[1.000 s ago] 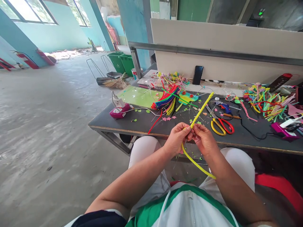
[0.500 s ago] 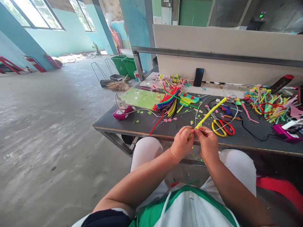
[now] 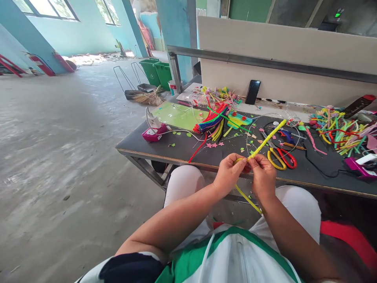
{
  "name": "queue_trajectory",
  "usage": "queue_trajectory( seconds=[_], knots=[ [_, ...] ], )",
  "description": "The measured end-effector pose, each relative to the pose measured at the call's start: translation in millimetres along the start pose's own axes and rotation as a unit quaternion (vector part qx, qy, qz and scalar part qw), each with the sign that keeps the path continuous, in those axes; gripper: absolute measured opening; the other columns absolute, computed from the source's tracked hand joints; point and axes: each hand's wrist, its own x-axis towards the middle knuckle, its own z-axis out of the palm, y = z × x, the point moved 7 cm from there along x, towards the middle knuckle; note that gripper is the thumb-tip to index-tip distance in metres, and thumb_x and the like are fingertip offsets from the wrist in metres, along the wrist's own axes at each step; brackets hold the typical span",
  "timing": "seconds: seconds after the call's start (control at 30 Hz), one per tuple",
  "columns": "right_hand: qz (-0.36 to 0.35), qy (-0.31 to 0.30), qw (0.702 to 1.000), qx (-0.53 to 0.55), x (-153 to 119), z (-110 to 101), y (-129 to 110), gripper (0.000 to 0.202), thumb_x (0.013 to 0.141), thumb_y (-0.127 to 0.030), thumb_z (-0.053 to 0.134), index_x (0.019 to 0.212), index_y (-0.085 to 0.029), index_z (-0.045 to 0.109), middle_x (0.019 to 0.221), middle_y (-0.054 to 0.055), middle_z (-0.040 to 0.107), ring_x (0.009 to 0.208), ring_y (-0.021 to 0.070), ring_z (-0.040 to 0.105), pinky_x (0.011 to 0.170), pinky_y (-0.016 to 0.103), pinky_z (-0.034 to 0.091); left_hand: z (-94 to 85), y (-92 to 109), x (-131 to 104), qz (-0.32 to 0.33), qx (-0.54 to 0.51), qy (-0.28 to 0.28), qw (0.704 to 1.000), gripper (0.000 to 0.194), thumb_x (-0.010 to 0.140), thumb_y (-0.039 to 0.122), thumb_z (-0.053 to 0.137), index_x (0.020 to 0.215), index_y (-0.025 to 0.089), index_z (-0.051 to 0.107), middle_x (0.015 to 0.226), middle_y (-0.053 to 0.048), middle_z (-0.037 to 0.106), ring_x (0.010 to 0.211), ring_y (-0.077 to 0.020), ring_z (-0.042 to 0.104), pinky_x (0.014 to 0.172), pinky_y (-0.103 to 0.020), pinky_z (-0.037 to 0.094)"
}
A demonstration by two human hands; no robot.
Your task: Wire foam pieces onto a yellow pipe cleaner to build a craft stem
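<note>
Both hands meet just in front of the table's near edge. My left hand [image 3: 231, 173] is closed on a yellow fuzzy stem, whose loose end hangs below the hands toward the lap. Pinched at its lower end by my right hand [image 3: 263, 175], a thick wrapped yellow stem [image 3: 269, 137] slants up and to the right over the table. A loop of thin pale wire rises around it. Scissors with yellow and red handles [image 3: 284, 159] lie just beyond my right hand. A bundle of coloured stems [image 3: 213, 122] rests farther left.
On the dark table [image 3: 141, 151] are a magenta power block [image 3: 153, 133], a green sheet [image 3: 173, 116], pink stars and a heap of coloured stems [image 3: 341, 129] at right. A phone [image 3: 252, 92] leans at the back. Green bins [image 3: 154, 72] stand on the floor.
The hands and the wrapped yellow stem have shifted slightly right in view. A loose yellow length now hangs below the hands. The surroundings sit a little higher in the picture.
</note>
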Motion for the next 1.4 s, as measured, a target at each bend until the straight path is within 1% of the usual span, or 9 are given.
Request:
queue_trajectory(
  seconds=[0.2,0.3,0.43,0.53,0.73,0.9,1.13,1.27,1.4],
  knots=[
    [0.03,-0.015,0.997,0.073,2,7,10,0.012,0.072,-0.03,0.069,0.076,-0.022,0.061,0.07,-0.003,0.057,0.059,0.0127,0.051,0.057,0.027,0.045,-2.0,-13,6,-0.108,-0.114,-0.052,0.986,0.023,0.072,0.032,0.07,0.075,0.011,0.061,0.069,-0.004,0.063,0.062,-0.013,0.061,0.066,-0.03,0.052],
    [0.008,-0.009,1.0,0.022,8,2,10,0.011,0.073,-0.03,0.068,0.076,-0.021,0.063,0.072,-0.002,0.058,0.063,0.0138,0.052,0.063,0.028,0.045,-5.8,-14,10,-0.131,-0.108,-0.084,0.982,0.026,0.071,0.034,0.072,0.078,0.01,0.062,0.073,-0.006,0.064,0.066,-0.0138,0.062,0.071,-0.031,0.052],
    [-0.061,0.013,0.993,-0.099,19,-12,0,0.012,0.076,-0.032,0.064,0.078,-0.021,0.065,0.081,0.001,0.062,0.08,0.018,0.054,0.079,0.033,0.043,-12.9,5,13,-0.04,0.017,-0.072,0.996,0.032,0.07,0.032,0.073,0.094,0.014,0.064,0.088,-0.005,0.064,0.078,-0.013,0.06,0.074,-0.025,0.048],
    [-0.119,0.009,0.976,-0.183,21,-14,-11,0.011,0.077,-0.031,0.063,0.077,-0.02,0.065,0.087,0.003,0.062,0.087,0.0207,0.055,0.085,0.037,0.041,-13.0,14,12,0.028,0.125,-0.046,0.991,0.033,0.068,0.032,0.074,0.094,0.015,0.065,0.089,-0.004,0.065,0.077,-0.0124,0.058,0.069,-0.022,0.045],
    [-0.181,-0.021,0.955,-0.234,11,-4,-24,0.007,0.078,-0.027,0.062,0.072,-0.022,0.062,0.087,0.004,0.062,0.088,0.0217,0.057,0.085,0.038,0.043,-15.4,-2,14,0.012,0.181,-0.018,0.983,0.026,0.07,0.04,0.07,0.073,0.014,0.069,0.063,-0.001,0.062,0.059,-0.0114,0.052,0.057,-0.022,0.042],
    [-0.149,-0.039,0.97,-0.186,11,-2,-19,0.009,0.077,-0.029,0.064,0.072,-0.022,0.064,0.088,0.003,0.061,0.09,0.0209,0.056,0.086,0.036,0.042,-11.5,-9,12,-0.045,0.041,-0.034,0.998,0.026,0.068,0.037,0.072,0.072,0.012,0.069,0.065,-0.003,0.064,0.062,-0.0123,0.056,0.062,-0.025,0.045],
    [-0.034,-0.041,0.996,0.068,16,-1,3,0.01,0.067,-0.028,0.072,0.066,-0.022,0.064,0.094,0.0,0.058,0.084,0.0163,0.054,0.079,0.032,0.043,0.6,-17,8,-0.105,-0.093,-0.059,0.988,0.028,0.064,0.035,0.076,0.068,0.011,0.063,0.059,-0.002,0.061,0.054,-0.0097,0.055,0.056,-0.022,0.041],
    [0.054,-0.056,0.988,0.137,15,8,14,0.013,0.063,-0.028,0.075,0.065,-0.022,0.063,0.081,-0.001,0.058,0.075,0.0144,0.053,0.072,0.03,0.044,-2.2,-11,8,-0.046,-0.047,-0.036,0.997,0.026,0.068,0.036,0.072,0.066,0.014,0.059,0.058,0.001,0.058,0.05,-0.0081,0.049,0.052,-0.022,0.039],
    [0.076,-0.028,0.993,0.082,13,6,20,0.015,0.066,-0.033,0.074,0.069,-0.022,0.065,0.068,-0.003,0.059,0.065,0.0136,0.052,0.067,0.028,0.043,-13.5,-1,7,0.044,0.132,0.042,0.989,0.02,0.075,0.034,0.064,0.068,0.018,0.057,0.052,0.003,0.052,0.048,-0.0098,0.046,0.051,-0.023,0.035]
  ],
)
